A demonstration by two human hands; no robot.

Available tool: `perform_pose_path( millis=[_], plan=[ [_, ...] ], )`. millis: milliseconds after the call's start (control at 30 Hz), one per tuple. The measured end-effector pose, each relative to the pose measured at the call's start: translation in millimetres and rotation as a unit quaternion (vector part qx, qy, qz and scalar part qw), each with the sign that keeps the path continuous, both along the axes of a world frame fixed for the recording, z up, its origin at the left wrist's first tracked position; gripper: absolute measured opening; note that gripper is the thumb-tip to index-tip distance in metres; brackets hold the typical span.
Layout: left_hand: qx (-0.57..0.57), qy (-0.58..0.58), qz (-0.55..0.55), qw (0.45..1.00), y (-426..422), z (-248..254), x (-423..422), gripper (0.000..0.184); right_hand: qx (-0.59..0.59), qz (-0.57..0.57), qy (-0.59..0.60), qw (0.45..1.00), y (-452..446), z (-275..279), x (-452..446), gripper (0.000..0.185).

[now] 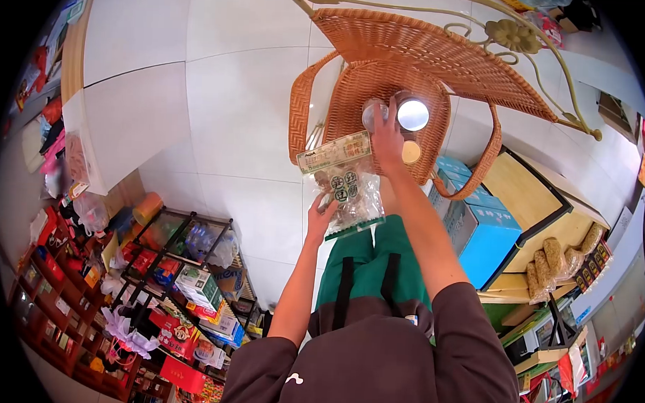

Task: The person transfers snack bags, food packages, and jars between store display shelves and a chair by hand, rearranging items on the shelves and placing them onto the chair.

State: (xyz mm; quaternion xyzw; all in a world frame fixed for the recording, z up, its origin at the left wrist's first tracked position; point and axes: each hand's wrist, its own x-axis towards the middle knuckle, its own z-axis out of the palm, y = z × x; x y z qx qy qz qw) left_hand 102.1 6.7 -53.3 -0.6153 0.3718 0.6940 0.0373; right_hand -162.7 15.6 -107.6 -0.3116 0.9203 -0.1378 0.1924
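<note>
A wicker chair [429, 84] with a woven seat and looped armrests stands in front of me. On its seat are a clear round container [374, 114], a jar with a shiny silver lid [413, 115] and a smaller item with a tan top [410, 152]. My right hand [388, 138] reaches over the seat, its fingers apart at the clear container; whether it grips it is unclear. My left hand [322, 214] holds the lower left edge of a clear plastic packet [346, 184] with a printed header and dark green lettering.
Blue boxes [478, 225] stand right of the chair beside a wooden shelf [543, 202] with bagged goods. A black rack [166, 249] full of packaged items is at the lower left. A white cabinet [126, 134] stands at the left.
</note>
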Motion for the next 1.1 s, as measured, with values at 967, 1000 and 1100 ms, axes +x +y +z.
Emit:
perform_pose_path(
  millis=[967, 1000, 1100],
  plan=[
    [-0.160, 0.047, -0.217, 0.962, -104.6, -117.3, -144.2, 0.048, -0.079, -0.304, -0.041, 0.948, 150.6, 93.5, -10.0, 0.078],
    [-0.165, 0.037, -0.217, 0.962, -106.5, -122.6, -145.7, 0.049, -0.085, -0.295, -0.054, 0.950, 149.4, 84.8, -12.4, 0.076],
    [-0.154, -0.043, -0.260, 0.952, -114.5, -141.4, -147.1, 0.058, -0.081, -0.279, -0.074, 0.954, 146.2, 63.2, -19.0, 0.074]
  ],
)
